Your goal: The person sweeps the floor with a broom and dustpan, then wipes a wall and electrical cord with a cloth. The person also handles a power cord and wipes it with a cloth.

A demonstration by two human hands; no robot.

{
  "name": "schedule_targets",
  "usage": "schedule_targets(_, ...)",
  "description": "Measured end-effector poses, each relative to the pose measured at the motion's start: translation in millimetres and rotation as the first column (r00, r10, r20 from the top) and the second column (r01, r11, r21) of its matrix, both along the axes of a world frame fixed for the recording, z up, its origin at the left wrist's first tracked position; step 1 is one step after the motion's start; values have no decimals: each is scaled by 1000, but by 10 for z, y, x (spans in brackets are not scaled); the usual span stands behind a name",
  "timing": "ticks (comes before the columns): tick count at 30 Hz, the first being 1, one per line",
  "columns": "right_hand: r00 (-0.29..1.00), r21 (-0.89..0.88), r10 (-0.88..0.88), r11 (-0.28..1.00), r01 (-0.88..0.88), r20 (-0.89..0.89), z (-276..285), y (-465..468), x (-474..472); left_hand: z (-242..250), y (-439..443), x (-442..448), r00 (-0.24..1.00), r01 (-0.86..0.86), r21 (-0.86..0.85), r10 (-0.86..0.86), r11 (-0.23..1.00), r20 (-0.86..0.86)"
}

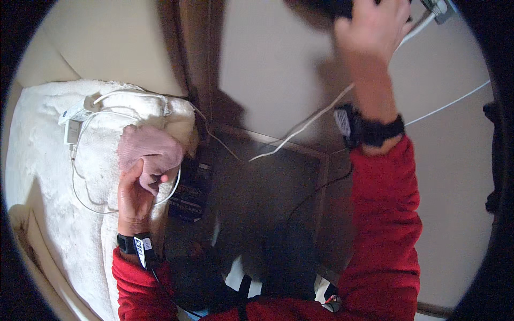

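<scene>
My left hand [135, 196] holds a pink knitted cloth [154, 146] over the edge of a white-covered seat. The cloth is bunched, and a fingertip shows beyond a fold of it. At the top of the view, my right hand [373, 28] reaches up against a dark object [321, 7]. That object is blurred and cut off by the picture's edge, so its kind and the grip on it cannot be told. Both wrists carry a strapped black device, the right one [349, 126] and the left one [144, 250].
A white power strip [82, 109] with a plugged-in charger [72, 132] lies on the white cover [44, 160]. A white charging cable [91, 209] loops beneath my left hand. Another white cord [297, 130] hangs across the pale panel. A white plug [441, 7] sits upper right.
</scene>
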State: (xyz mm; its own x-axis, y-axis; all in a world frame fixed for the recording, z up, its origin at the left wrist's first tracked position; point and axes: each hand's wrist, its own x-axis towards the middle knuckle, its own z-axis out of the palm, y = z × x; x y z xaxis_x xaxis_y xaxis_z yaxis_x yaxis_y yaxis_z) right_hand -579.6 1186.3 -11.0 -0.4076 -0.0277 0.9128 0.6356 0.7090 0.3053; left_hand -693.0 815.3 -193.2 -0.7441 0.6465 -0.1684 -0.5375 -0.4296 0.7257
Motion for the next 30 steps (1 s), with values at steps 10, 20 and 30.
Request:
schedule_targets(10, 979, -575, 36, 814, 88, 200, -2116, -262, 123, -43, -12, 10, 1000, -25, -30, 26, 999, 10)
schedule_targets(20, 855, -835, 473, 366, -412, -214, -2164, -796, 816, -62, -1, -23, 999, 14, -46, -16, 999, -28)
schedule_targets(30, 930, -194, 43, 973, -122, -366, 673, 791, 1566, -27, 2, 58, 998, -37, -54, 34, 998, -52)
